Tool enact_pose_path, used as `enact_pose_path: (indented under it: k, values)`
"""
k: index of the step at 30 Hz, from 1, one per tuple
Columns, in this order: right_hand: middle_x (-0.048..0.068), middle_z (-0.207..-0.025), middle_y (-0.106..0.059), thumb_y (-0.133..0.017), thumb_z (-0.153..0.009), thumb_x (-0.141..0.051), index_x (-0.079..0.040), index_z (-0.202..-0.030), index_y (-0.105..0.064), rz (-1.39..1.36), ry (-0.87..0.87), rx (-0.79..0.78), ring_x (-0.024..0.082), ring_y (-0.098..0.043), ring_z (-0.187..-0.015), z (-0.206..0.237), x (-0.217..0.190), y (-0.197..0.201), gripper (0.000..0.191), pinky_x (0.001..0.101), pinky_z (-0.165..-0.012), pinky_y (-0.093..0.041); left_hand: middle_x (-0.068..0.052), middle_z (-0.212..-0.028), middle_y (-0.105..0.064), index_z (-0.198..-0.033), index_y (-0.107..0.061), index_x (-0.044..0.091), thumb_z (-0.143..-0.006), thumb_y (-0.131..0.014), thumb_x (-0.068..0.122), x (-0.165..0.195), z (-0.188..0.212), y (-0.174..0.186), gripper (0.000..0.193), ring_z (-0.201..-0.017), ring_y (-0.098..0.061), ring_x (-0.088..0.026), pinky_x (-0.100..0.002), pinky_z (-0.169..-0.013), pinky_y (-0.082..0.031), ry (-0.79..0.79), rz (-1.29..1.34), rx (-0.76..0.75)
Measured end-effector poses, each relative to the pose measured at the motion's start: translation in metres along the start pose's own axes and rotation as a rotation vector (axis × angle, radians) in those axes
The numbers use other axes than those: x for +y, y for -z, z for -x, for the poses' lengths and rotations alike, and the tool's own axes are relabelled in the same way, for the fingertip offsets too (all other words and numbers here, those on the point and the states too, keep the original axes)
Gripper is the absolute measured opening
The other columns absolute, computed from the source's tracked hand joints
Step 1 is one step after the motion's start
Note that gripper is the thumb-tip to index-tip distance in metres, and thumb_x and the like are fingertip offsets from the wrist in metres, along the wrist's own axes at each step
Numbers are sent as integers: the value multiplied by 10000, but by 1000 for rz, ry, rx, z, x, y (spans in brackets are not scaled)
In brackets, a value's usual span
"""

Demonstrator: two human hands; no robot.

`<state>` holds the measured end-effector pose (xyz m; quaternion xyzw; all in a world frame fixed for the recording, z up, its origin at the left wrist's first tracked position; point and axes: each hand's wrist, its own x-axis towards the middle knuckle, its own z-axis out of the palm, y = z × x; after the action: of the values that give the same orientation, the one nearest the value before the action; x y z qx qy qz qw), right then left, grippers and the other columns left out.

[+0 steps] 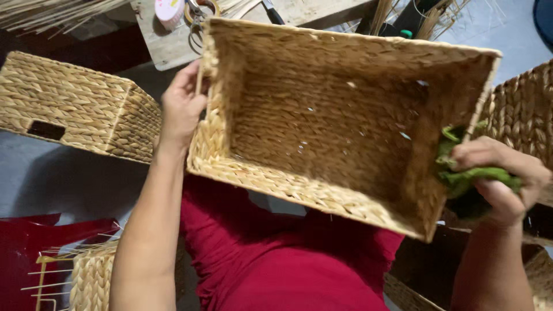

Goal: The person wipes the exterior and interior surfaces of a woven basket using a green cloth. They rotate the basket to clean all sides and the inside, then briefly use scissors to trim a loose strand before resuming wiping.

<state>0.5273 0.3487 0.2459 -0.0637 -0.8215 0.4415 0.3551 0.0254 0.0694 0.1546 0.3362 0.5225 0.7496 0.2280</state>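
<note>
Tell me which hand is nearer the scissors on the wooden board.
Left. The left hand grips the woven basket's near-left wall, just below the scissors. The right hand holds a green cloth at the basket's far side.

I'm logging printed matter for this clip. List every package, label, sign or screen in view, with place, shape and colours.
Round pink and white container: top edge, on the wooden board beside the scissors; its top may bear a label, too small to tell.
No signs or screens are in view.

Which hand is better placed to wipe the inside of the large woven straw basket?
The right hand: it already grips the green cloth at the large woven straw basket rim. The left hand holds the opposite rim.
</note>
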Motion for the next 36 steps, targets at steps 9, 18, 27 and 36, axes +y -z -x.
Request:
enact_pose_path:
  k: [9,18,27,36]
  values:
    - [134,-1030,-719,-588,-998,-113,53,-1123,-738,104,-290,272,176,-675,-889,-18,32,-54,257,295,-879,-564,-152,-1453,-596,-1482,-507,-26,-851,-520,-195,34,81,-45,654,-1364,-591,-233,-325,-1166,-469,-249,-446,196]
    - [79,-1307,-717,-698,-943,-273,-118,-1294,-702,-57,-386,-289,202,-678,-1216,-68,32,-254,383,343,-1065,-531,-155,-1437,-603,-1458,-538,-6,-838,-532,-192,26,83,-66,647,-1316,-637,-263,-341,-1134,-538,-368,-680,216]
    - [213,-1230,-705,-595,-837,-349,-230,-1468,-532,352,-720,-834,362,-703,-1073,-36,129,-305,645,432,-960,-542,-163,-1463,-581,-1486,-519,-3,-835,-524,-193,13,83,-62,678,-1358,-608,-279,-348,-1178,-500,-337,-615,153]
    - [258,-1089,-721,-648,-873,-408,-121,-1295,-646,952,-845,-783,421,-694,-1025,5,151,-182,510,512,-899,-552,-180,-1517,-560,-1519,-498,7,-825,-497,-194,11,79,-61,722,-1437,-560,-307,-358,-1229,-448,-356,-643,120]
